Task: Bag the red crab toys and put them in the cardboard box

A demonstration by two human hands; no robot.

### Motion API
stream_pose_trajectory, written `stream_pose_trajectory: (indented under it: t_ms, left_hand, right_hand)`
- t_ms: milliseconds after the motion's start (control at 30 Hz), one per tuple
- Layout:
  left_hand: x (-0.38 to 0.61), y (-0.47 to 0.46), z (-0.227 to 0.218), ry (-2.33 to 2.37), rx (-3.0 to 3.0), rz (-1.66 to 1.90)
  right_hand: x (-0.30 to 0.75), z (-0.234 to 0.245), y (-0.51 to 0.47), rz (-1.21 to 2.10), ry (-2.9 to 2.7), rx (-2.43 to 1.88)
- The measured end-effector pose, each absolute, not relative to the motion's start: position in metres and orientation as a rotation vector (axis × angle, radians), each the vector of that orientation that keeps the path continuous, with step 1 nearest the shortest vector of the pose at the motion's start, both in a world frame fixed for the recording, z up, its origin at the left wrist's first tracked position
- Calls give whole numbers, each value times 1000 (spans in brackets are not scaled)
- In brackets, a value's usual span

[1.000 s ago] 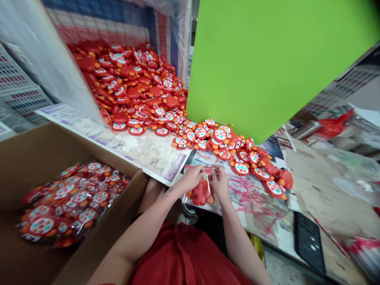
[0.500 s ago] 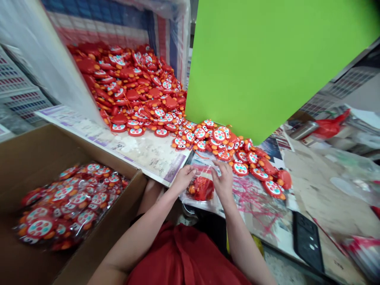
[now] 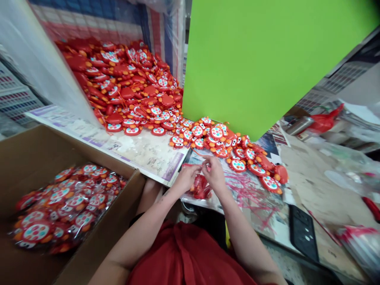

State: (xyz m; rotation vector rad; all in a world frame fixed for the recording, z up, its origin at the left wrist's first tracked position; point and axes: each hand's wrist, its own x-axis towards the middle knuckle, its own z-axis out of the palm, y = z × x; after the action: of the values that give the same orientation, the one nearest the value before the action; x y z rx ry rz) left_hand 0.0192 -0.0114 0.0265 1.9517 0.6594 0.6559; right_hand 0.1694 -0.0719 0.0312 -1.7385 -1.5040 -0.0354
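My left hand (image 3: 186,178) and my right hand (image 3: 214,173) meet at the table's near edge, both pinching the top of a small clear bag (image 3: 201,187) with a red toy inside it. The bag rests on the table between my wrists. Just beyond my hands lies a row of loose red and orange round toys (image 3: 237,156) with coloured dots. A far bigger heap of the same toys (image 3: 127,85) rises at the back left.
A cardboard box (image 3: 118,221) at my left holds several bagged toys (image 3: 59,206). A large green panel (image 3: 261,59) covers the upper right. A black phone (image 3: 303,233) lies at the right near edge, with plastic bags (image 3: 359,241) beyond it.
My hands have come closer together at the top of the bag, fingertips now nearly touching. The view has shifted slightly.
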Motion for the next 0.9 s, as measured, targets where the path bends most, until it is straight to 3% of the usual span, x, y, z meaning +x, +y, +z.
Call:
stream_pose_trajectory:
  t_ms: [233, 367, 467, 567, 633, 700, 833, 900]
  left_hand:
    - [18, 5, -14, 892, 1294, 493]
    - [14, 8, -18, 870, 1214, 516]
    - [12, 8, -14, 833, 1257, 481]
    - [11, 6, -7, 820, 1280, 478]
    - [9, 3, -2, 793, 1242, 476]
    - [7, 0, 5, 754, 1183, 473]
    - [1, -1, 22, 764, 1120, 513]
    - [-3, 0, 29, 797, 1133, 540]
  right_hand:
    - [296, -1, -151, -58, -810, -2183]
    - [332, -12, -194, 2, -1082, -2344]
    - [333, -6, -204, -299, -1226, -2322]
    - [322, 9, -196, -641, -950, -2217]
    - [307, 18, -183, -692, -842, -2128]
    - [286, 20, -167, -518, -924, -2060]
    - [245, 9, -143, 387, -1311, -1809]
    - [240, 6, -142, 577, -1326, -1735]
